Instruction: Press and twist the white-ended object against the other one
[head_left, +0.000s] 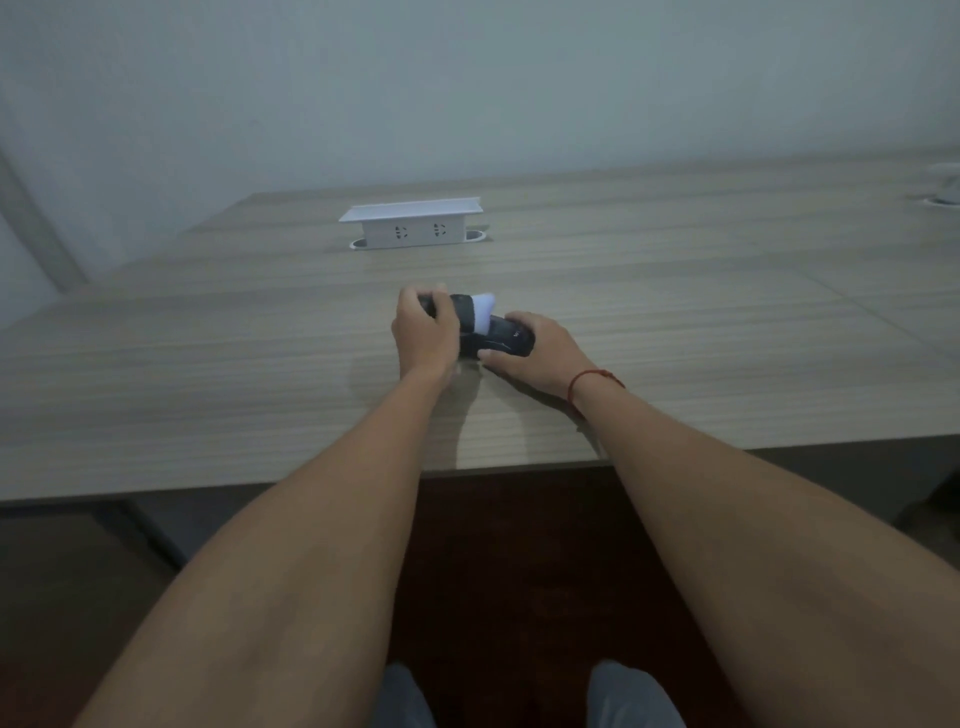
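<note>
While both hands hold it, black toy car (501, 338) looks glossy.

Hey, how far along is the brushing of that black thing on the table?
In hand: the left hand grips a black brush handle, its white bristles on the black object, which the right hand holds steady on the table. Done: cannot tell; no dust or cleaned patch shows. Left: brush and object are both not yet set down.
</note>
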